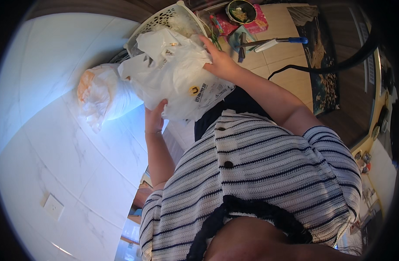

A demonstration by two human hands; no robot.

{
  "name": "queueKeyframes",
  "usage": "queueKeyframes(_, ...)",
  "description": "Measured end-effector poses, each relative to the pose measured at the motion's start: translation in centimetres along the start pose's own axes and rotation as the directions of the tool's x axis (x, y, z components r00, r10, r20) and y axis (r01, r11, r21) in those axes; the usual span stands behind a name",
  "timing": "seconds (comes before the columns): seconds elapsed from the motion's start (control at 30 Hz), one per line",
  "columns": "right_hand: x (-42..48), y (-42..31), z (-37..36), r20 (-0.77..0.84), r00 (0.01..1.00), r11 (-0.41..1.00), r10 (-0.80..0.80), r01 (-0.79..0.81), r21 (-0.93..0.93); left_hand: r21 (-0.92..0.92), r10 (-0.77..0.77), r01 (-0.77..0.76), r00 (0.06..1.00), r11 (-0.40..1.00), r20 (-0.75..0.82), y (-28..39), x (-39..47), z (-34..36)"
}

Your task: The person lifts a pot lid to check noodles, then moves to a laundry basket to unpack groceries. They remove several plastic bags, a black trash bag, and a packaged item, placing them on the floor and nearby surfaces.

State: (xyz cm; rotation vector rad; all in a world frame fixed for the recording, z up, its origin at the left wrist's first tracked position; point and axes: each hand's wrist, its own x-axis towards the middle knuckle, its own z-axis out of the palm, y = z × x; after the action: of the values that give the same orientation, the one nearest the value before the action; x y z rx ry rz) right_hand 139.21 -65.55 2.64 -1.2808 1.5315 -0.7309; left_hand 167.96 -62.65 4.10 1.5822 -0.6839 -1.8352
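Observation:
A white plastic carrier bag (186, 78) with printing lies spread between my hands, in front of my striped knit top. My left hand (155, 117) grips its lower left edge, thumb on top. At the bag's upper right edge is my right hand (219, 60), its thumb and forefinger apart and the other fingers hidden; whether it grips the plastic is unclear. Behind the bag stands a white perforated plastic basket (153, 21) that holds crumpled clear plastic. To the left, a stuffed white plastic bag (121, 94) with an orange patch rests against the tiled wall.
Beyond my right hand are a bowl with food scraps (241, 12), pink packaging (259, 21), green stalks and a blue-handled tool (284, 40) on the tiled floor. A black cable or strap (304, 68) crosses the right side, over a dark patterned mat (320, 65).

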Motion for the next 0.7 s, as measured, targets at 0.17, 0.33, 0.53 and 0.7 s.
queueKeyframes(0.17,0.7,3.9,2.8,0.367,0.848,0.829,0.383,-0.491,0.268,0.217,0.196,-0.140,0.944,0.966,-0.266,-1.0,-1.7,-3.9)
queueKeyframes(0.33,-0.1,3.4,4.8,0.657,0.667,0.649,0.351,-0.679,0.342,0.135,0.249,-0.220,0.931,0.966,-0.266,-0.1,-4.0,-5.4)
queueKeyframes(0.53,-0.7,2.7,3.6,0.554,0.789,0.805,0.266,-0.498,0.323,0.047,0.154,-0.147,0.950,0.988,-0.273,-0.2,-2.6,-5.1)
queueKeyframes(0.7,-1.2,4.9,0.8,0.408,0.862,0.711,0.302,-0.489,0.506,0.019,0.054,-0.051,0.979,0.999,-0.197,0.4,0.5,-1.4)
